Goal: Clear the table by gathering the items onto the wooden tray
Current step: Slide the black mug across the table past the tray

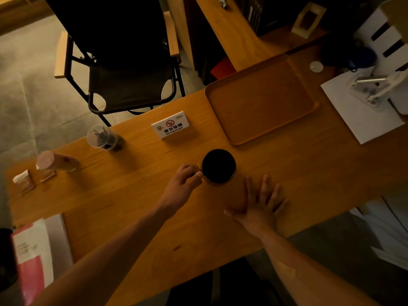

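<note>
We see a rectangular wooden tray with rounded corners and a low raised rim (260, 100) lying flat and bare on the wooden table, turned at a slant. Just short of the tray's near corner stands a round black mug (219, 166), upright, its inside too dark to read. Left of the tray a small white no-smoking sign with red and black print (170, 125) stands on the table. Further left of the tray a clear plastic cup holding dark sticks (101, 138) stands near the table's far edge. Beyond that, well apart from the tray, a pinkish cylindrical jar (55, 161) lies tipped, with two small paper sachets (23, 182) beside it.
</note>
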`<state>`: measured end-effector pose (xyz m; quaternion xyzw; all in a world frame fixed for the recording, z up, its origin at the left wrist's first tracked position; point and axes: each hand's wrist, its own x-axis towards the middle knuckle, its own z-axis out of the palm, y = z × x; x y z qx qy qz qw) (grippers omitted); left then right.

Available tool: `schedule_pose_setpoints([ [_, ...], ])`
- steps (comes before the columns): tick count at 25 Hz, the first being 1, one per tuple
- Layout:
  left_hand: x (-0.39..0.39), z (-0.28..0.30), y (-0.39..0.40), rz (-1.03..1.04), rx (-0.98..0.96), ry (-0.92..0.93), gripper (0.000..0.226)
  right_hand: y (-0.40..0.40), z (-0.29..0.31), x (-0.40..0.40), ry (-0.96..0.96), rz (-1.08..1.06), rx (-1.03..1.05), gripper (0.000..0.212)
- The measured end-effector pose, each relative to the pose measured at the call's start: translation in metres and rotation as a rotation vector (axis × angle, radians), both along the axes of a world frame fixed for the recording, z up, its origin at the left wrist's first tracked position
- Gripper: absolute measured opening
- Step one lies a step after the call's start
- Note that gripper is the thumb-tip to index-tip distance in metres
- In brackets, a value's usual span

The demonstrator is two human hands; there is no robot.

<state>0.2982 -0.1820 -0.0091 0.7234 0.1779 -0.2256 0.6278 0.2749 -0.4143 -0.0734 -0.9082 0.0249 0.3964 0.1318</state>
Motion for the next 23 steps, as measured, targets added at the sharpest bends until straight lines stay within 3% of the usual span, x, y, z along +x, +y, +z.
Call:
schedule_pose_setpoints([
  [12, -0.008, -0.015, 0.002, 0.035, -0.043, 0.029, 0.019, 0.0, -0.002, -0.002, -0.013, -0.014, 0.006, 0.12],
  [16, -0.007, -0.023, 0.005, -0.005, 0.032, 0.012, 0.021, -0.001, -0.004, -0.002, -0.023, -0.009, -0.001, 0.121],
  [23, -0.002, -0.026, 0.014, -0.174, 0.378, 0.057, 0.031, -0.001, -0.008, -0.005, -0.05, -0.021, -0.007, 0.122],
])
